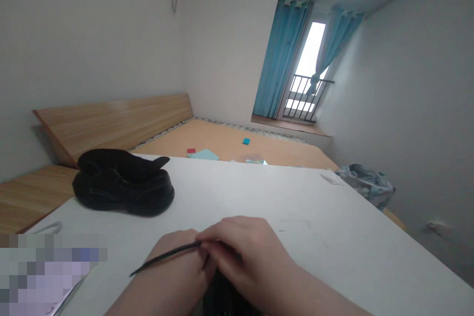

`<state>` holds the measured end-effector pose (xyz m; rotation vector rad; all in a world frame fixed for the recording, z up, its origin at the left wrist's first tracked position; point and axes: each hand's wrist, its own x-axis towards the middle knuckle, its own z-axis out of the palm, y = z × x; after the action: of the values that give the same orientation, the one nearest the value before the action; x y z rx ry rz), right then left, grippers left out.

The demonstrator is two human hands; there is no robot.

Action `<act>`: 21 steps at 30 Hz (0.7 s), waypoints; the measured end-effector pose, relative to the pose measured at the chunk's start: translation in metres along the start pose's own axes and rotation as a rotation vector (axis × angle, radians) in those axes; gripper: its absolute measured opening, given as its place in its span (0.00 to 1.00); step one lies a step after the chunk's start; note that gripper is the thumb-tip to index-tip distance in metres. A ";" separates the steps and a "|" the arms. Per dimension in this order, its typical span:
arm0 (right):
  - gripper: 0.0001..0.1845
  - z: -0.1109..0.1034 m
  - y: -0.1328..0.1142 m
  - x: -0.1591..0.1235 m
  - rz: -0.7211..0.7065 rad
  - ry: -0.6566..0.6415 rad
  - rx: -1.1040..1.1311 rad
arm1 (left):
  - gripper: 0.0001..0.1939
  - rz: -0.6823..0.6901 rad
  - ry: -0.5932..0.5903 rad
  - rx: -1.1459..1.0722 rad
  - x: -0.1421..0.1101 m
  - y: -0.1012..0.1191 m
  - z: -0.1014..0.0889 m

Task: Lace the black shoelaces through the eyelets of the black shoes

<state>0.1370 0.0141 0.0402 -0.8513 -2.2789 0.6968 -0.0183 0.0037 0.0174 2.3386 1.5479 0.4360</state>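
Low in the middle of the head view, my two hands are close together above the white table [244,187]. My right hand [250,247] is closed, pinching a thin black lace [166,256] between thumb and fingertips. The lace's free end slants left and down across the back of my left hand [179,256]. My left hand touches the right one; its fingers are curled and mostly hidden, so what they hold cannot be made out. Beneath both hands shows a black object [222,298], largely covered. On the table at the left rests a black shoe [124,185].
A blurred-out flat item [44,276] lies at the table's lower left corner. Beyond the table is a bed [222,133] with a wooden headboard [122,121] and a few small coloured pieces on it. A fabric basket [366,182] stands past the right edge.
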 end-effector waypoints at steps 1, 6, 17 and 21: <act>0.07 0.000 0.001 0.001 0.025 0.035 0.046 | 0.18 0.009 -0.064 0.132 -0.002 0.002 -0.002; 0.09 -0.014 0.002 0.009 0.371 -0.072 0.792 | 0.23 0.039 -0.230 0.170 0.001 0.009 -0.014; 0.13 -0.035 0.009 0.012 0.251 0.220 1.127 | 0.17 -0.249 -0.174 0.048 0.010 -0.004 -0.009; 0.14 -0.033 0.012 0.013 0.265 0.277 0.972 | 0.15 -0.214 -0.056 -0.107 0.008 -0.004 -0.011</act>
<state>0.1561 0.0402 0.0591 -0.6847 -1.3160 1.5107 -0.0229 0.0132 0.0267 2.0603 1.6821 0.3882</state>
